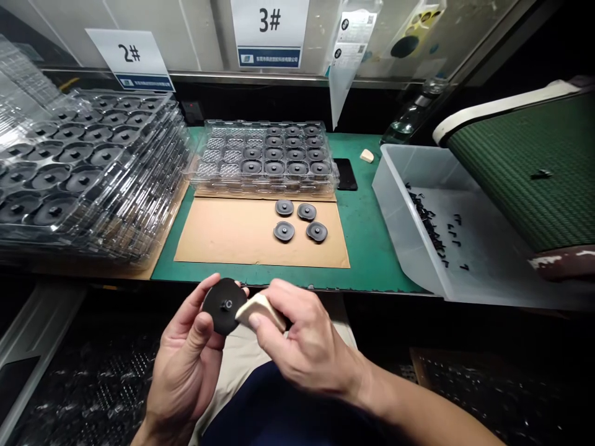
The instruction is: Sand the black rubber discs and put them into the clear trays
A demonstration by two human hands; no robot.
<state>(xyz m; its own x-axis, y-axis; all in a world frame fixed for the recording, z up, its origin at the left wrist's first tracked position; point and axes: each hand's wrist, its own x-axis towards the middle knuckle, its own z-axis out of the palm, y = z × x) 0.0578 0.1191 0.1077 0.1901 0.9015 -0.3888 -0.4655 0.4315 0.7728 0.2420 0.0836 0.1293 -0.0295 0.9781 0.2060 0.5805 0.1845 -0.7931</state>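
Note:
My left hand [188, 359] grips a round black plastic disc [222, 321] by its edge, thumb at the lower left, and a small hollow stub stands up from the disc's middle. Between the thumb and fingers of my right hand [309, 337] is a cream-coloured block [260, 308], perhaps a sponge or eraser. Its tip meets the right edge of the disc. Beyond my hands, several similar black discs [284, 231] lie on a brown cardboard sheet [223, 232].
Behind the cardboard, a clear blister tray [218, 183] is partly filled with discs. Tall stacked trays [134, 198] stand at left. A translucent bin [409, 248] with small black pieces sits right, beside a green conveyor belt [539, 167]. A phone [346, 174] and another cream block [367, 155] lie on the green mat.

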